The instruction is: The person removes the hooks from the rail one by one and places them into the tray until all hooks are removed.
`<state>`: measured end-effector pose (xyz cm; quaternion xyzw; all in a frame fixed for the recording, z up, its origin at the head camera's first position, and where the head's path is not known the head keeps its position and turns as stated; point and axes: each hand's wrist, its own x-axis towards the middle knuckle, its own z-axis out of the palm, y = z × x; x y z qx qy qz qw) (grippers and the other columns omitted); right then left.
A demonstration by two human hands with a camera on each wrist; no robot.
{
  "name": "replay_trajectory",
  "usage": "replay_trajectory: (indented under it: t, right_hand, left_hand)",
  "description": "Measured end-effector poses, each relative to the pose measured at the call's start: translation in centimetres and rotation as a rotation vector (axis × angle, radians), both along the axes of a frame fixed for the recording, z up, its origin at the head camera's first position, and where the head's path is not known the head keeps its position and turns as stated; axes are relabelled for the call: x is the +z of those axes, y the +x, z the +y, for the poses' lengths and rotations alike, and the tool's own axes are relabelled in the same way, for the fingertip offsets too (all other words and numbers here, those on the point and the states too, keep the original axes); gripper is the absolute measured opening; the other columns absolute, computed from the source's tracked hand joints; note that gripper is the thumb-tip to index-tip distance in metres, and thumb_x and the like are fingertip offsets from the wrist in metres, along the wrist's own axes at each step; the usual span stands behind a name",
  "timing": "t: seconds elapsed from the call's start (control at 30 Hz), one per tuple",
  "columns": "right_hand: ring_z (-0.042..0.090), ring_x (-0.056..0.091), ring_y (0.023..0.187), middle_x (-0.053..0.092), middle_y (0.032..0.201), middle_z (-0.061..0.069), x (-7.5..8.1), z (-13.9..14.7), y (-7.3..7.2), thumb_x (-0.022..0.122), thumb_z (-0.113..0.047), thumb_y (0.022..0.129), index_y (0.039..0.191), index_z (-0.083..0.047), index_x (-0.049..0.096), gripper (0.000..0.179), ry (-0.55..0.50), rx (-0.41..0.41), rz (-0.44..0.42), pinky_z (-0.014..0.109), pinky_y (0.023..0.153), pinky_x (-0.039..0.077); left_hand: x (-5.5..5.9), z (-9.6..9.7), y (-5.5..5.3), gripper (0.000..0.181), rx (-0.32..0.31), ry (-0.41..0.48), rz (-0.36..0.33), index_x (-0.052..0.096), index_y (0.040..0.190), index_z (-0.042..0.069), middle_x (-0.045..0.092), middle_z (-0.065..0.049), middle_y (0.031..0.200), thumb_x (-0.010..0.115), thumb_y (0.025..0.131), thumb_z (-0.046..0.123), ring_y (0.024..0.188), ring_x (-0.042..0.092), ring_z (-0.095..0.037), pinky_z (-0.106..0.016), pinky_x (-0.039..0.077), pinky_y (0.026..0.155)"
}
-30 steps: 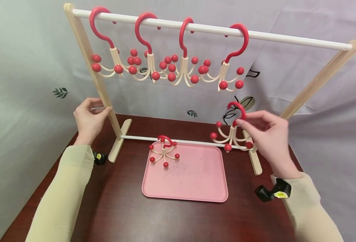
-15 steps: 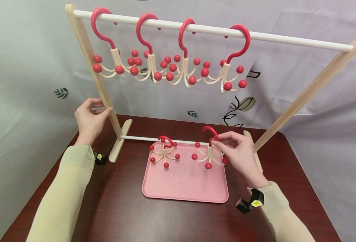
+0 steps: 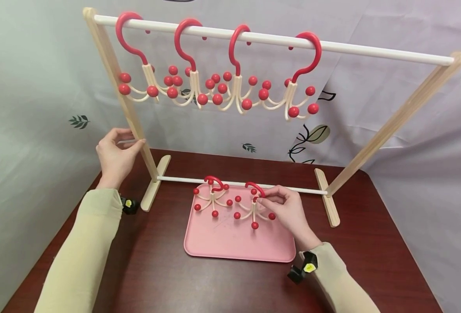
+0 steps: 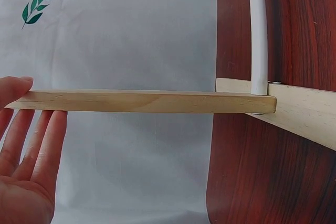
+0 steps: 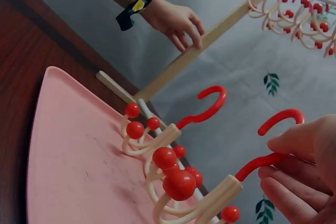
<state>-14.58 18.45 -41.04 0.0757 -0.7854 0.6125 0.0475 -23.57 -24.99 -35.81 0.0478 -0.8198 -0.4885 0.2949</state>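
Pinching the hanger (image 3: pixel 254 212) low on its red hook (image 5: pixel 286 114) with the right hand (image 3: pixel 285 211), between one and two o'clock from the middle of the pink tray (image 3: pixel 234 248); cannot tell whether touching down. Holding the wooden post (image 4: pixel 157 102) between thumb and fingers of the left hand (image 3: pixel 115 154), at nine o'clock. Likely to handle light, stiff and smooth, perhaps fragile along the thin arms (image 5: pixel 159 203); best taken by the hook's lower bend, off the slippery-looking balls (image 5: pixel 179 184). Cut off at six o'clock in the right wrist view.
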Motion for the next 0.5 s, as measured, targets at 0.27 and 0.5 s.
replay_trajectory:
  t: [0.27,0.5]
  right_hand:
    - [0.02,0.075,0.087,0.075,0.097,0.015,-1.2,-1.1,-0.8,0.082,0.001,0.085,0.099,0.003,0.071,0.018,-0.051,-0.003,-0.023,0.03,0.065,0.06]
    - [0.022,0.075,0.09,0.076,0.098,0.014,-1.4,-1.9,-1.5,0.081,-0.001,0.086,0.1,0.001,0.07,0.018,-0.074,-0.017,-0.076,0.041,0.071,0.062]
  left_hand:
    - [0.1,0.1,0.1,0.036,0.003,0.002,-0.004,0.07,0.116,0.01,0.073,-0.005,0.109,0.083,0.087,0.026,0.087,0.068,0.0,-0.017,0.056,0.075]
    - [0.1,0.1,0.1,0.037,0.003,0.001,-0.006,0.07,0.116,0.009,0.073,-0.005,0.109,0.083,0.087,0.027,0.086,0.068,0.0,-0.017,0.055,0.075]
